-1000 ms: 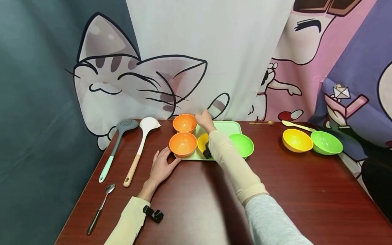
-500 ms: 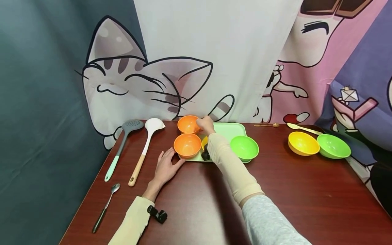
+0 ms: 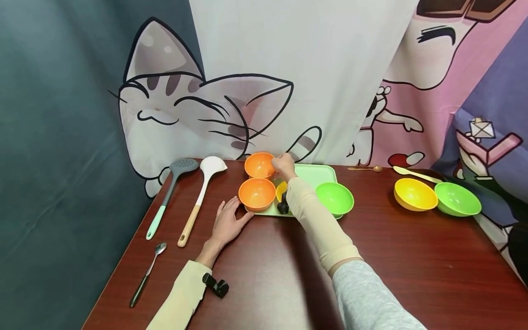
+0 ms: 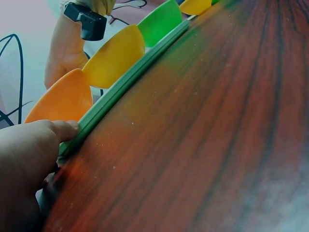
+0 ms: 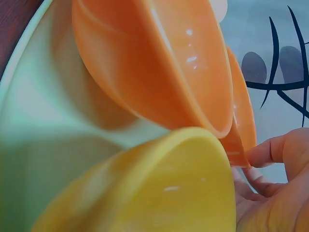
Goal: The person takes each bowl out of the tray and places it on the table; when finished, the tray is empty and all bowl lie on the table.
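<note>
At the back left of the light green tray (image 3: 315,172), my right hand (image 3: 284,166) pinches the rim of an orange bowl (image 3: 258,166). Thumb and fingertips (image 5: 267,153) meet at that rim in the right wrist view. A second orange bowl (image 3: 256,194) sits in front of it. My left hand (image 3: 227,223) lies with fingers extended at the tray's front left corner, its thumb (image 4: 65,129) on the tray edge beside the front orange bowl. A yellow bowl (image 5: 183,188), partly hidden by my right forearm in the head view, and a green bowl (image 3: 335,199) also stand on the tray.
To the left lie a grey slotted turner (image 3: 175,176), a white ladle (image 3: 205,185) and a dark-handled spoon (image 3: 148,275). Rightward stand another yellow bowl (image 3: 415,195) and green bowl (image 3: 458,199), with a pale yellow knife (image 3: 416,174) and a small golden spoon (image 3: 365,168) behind.
The head view has shifted, so everything appears farther right. Both hands keep their places at the tray, with the right hand still at the back orange bowl.
</note>
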Motion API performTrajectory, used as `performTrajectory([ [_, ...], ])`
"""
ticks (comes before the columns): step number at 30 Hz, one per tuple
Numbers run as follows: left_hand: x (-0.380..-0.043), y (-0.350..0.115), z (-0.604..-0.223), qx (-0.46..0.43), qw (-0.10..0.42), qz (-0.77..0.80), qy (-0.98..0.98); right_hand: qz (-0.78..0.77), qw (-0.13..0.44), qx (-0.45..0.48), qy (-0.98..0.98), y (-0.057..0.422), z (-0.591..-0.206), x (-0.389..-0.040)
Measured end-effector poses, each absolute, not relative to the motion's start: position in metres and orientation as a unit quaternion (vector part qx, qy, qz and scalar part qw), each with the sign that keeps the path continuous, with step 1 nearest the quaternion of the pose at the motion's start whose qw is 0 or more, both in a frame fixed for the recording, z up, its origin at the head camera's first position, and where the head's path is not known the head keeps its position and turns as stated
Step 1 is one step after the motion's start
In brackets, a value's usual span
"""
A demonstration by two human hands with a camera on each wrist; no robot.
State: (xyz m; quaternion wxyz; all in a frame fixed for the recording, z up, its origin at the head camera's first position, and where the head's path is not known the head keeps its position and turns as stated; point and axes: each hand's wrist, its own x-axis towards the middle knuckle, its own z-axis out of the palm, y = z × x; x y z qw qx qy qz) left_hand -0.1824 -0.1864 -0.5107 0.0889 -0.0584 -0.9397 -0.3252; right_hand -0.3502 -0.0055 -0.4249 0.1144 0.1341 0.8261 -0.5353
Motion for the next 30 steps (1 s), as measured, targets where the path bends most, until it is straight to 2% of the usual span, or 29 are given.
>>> performTrajectory([
  [13, -0.185, -0.184, -0.511, -0.061, 0.089, -0.326, -0.939, -0.526, 0.093, 0.085, 0.841, 0.01, -0.416, -0.362],
  [22, -0.183, -0.185, -0.511, -0.062, 0.091, -0.327, -0.939, -0.541, 0.108, 0.018, 0.834, 0.026, -0.4, -0.356],
  [30, -0.185, -0.185, -0.51, -0.063, 0.099, -0.323, -0.939, -0.547, 0.086, -0.009, 0.832, 0.042, -0.394, -0.353],
])
